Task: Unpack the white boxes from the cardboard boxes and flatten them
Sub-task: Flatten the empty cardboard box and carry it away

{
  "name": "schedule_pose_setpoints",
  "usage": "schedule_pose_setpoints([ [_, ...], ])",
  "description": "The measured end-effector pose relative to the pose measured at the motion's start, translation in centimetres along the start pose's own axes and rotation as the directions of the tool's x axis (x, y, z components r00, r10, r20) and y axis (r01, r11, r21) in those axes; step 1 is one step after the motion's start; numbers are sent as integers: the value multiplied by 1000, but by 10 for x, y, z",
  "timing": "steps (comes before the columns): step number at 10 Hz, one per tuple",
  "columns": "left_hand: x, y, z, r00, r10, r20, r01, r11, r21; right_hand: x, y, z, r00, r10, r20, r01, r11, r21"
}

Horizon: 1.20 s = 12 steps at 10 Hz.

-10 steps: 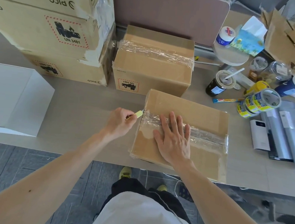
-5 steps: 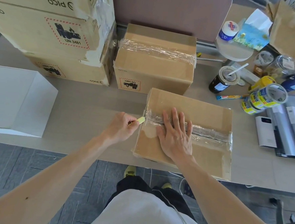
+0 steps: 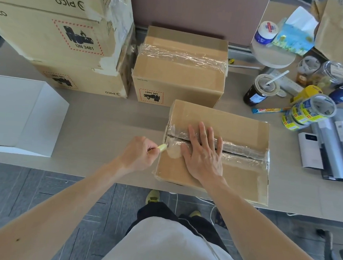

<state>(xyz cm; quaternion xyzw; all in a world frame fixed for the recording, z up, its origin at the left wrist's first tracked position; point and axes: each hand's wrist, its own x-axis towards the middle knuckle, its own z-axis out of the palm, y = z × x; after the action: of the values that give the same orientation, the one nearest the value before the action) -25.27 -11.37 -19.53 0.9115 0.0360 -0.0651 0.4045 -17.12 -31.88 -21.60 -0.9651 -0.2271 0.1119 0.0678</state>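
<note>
Cardboard box (image 3: 242, 125) overhangs desk edge; R hand (image 3: 202, 154) flat, fingers apart; L hand (image 3: 137, 154) fingers clamp cutter (image 3: 162, 147) at taped seam.

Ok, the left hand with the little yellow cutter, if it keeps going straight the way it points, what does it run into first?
The left hand aims the yellow cutter rightward along the taped seam of the nearest cardboard box. First in that line looks like the right hand, lying flat across the seam, probably its thumb side.
</note>
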Motion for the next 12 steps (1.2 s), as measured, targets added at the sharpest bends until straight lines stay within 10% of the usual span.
schedule_pose_setpoints([
  [3,-23,9,-6,992,-83,-94,69,987,-148,0,0,-1,1000,-3,-16,3,1000,7],
  [8,2,27,-6,977,-155,-146,188,950,249,-1,-1,-1,1000,-8,-30,9,1000,13],
  [12,-12,26,-7,985,-152,-75,166,959,230,0,0,0,1000,-8,-25,9,1000,21],
])
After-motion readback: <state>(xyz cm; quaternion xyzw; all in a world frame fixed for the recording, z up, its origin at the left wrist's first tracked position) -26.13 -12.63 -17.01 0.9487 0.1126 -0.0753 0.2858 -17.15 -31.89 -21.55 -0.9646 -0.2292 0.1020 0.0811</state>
